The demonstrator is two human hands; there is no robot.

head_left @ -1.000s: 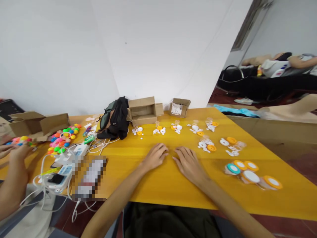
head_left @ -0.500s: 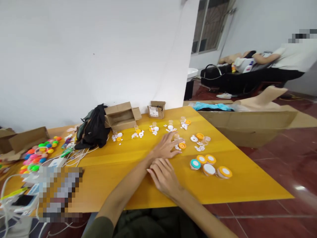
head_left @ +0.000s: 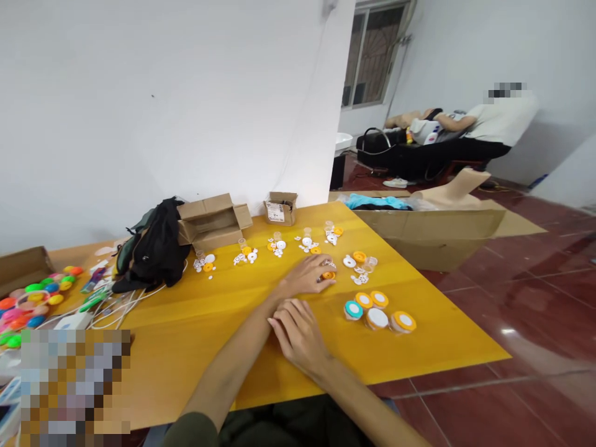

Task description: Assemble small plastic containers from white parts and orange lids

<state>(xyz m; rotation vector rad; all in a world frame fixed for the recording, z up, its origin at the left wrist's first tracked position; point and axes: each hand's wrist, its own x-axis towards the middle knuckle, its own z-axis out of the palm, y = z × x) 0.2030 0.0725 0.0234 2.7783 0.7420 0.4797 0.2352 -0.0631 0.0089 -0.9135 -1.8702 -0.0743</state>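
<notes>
Small plastic parts (head_left: 328,275), white and orange, lie in a loose pile at our left hand, toward the right edge of the yellow table (head_left: 167,360). Nearest to us, our right hand (head_left: 300,335) is palm down and unclenched, its fingers loosely bent, just beside our left wrist; we cannot tell whether the two touch. To its right we have five lidded jars (head_left: 377,318) grouped near the table's right edge: one teal lid, one white, three orange.

A little farther off, our left hand (head_left: 308,275) is bent over the small parts — its fingers hide some of them, so we cannot tell whether it grips any. Right of that pile, another pile (head_left: 349,262) lies by the right edge, with a clear cup beside it.

Along the far edge we see more such piles, a black bag (head_left: 158,239), an open cardboard box (head_left: 214,231) and a smaller box (head_left: 281,211). Past the far right corner stands a big carton (head_left: 428,242) — and beyond it, a person in a white top (head_left: 500,124).
</notes>
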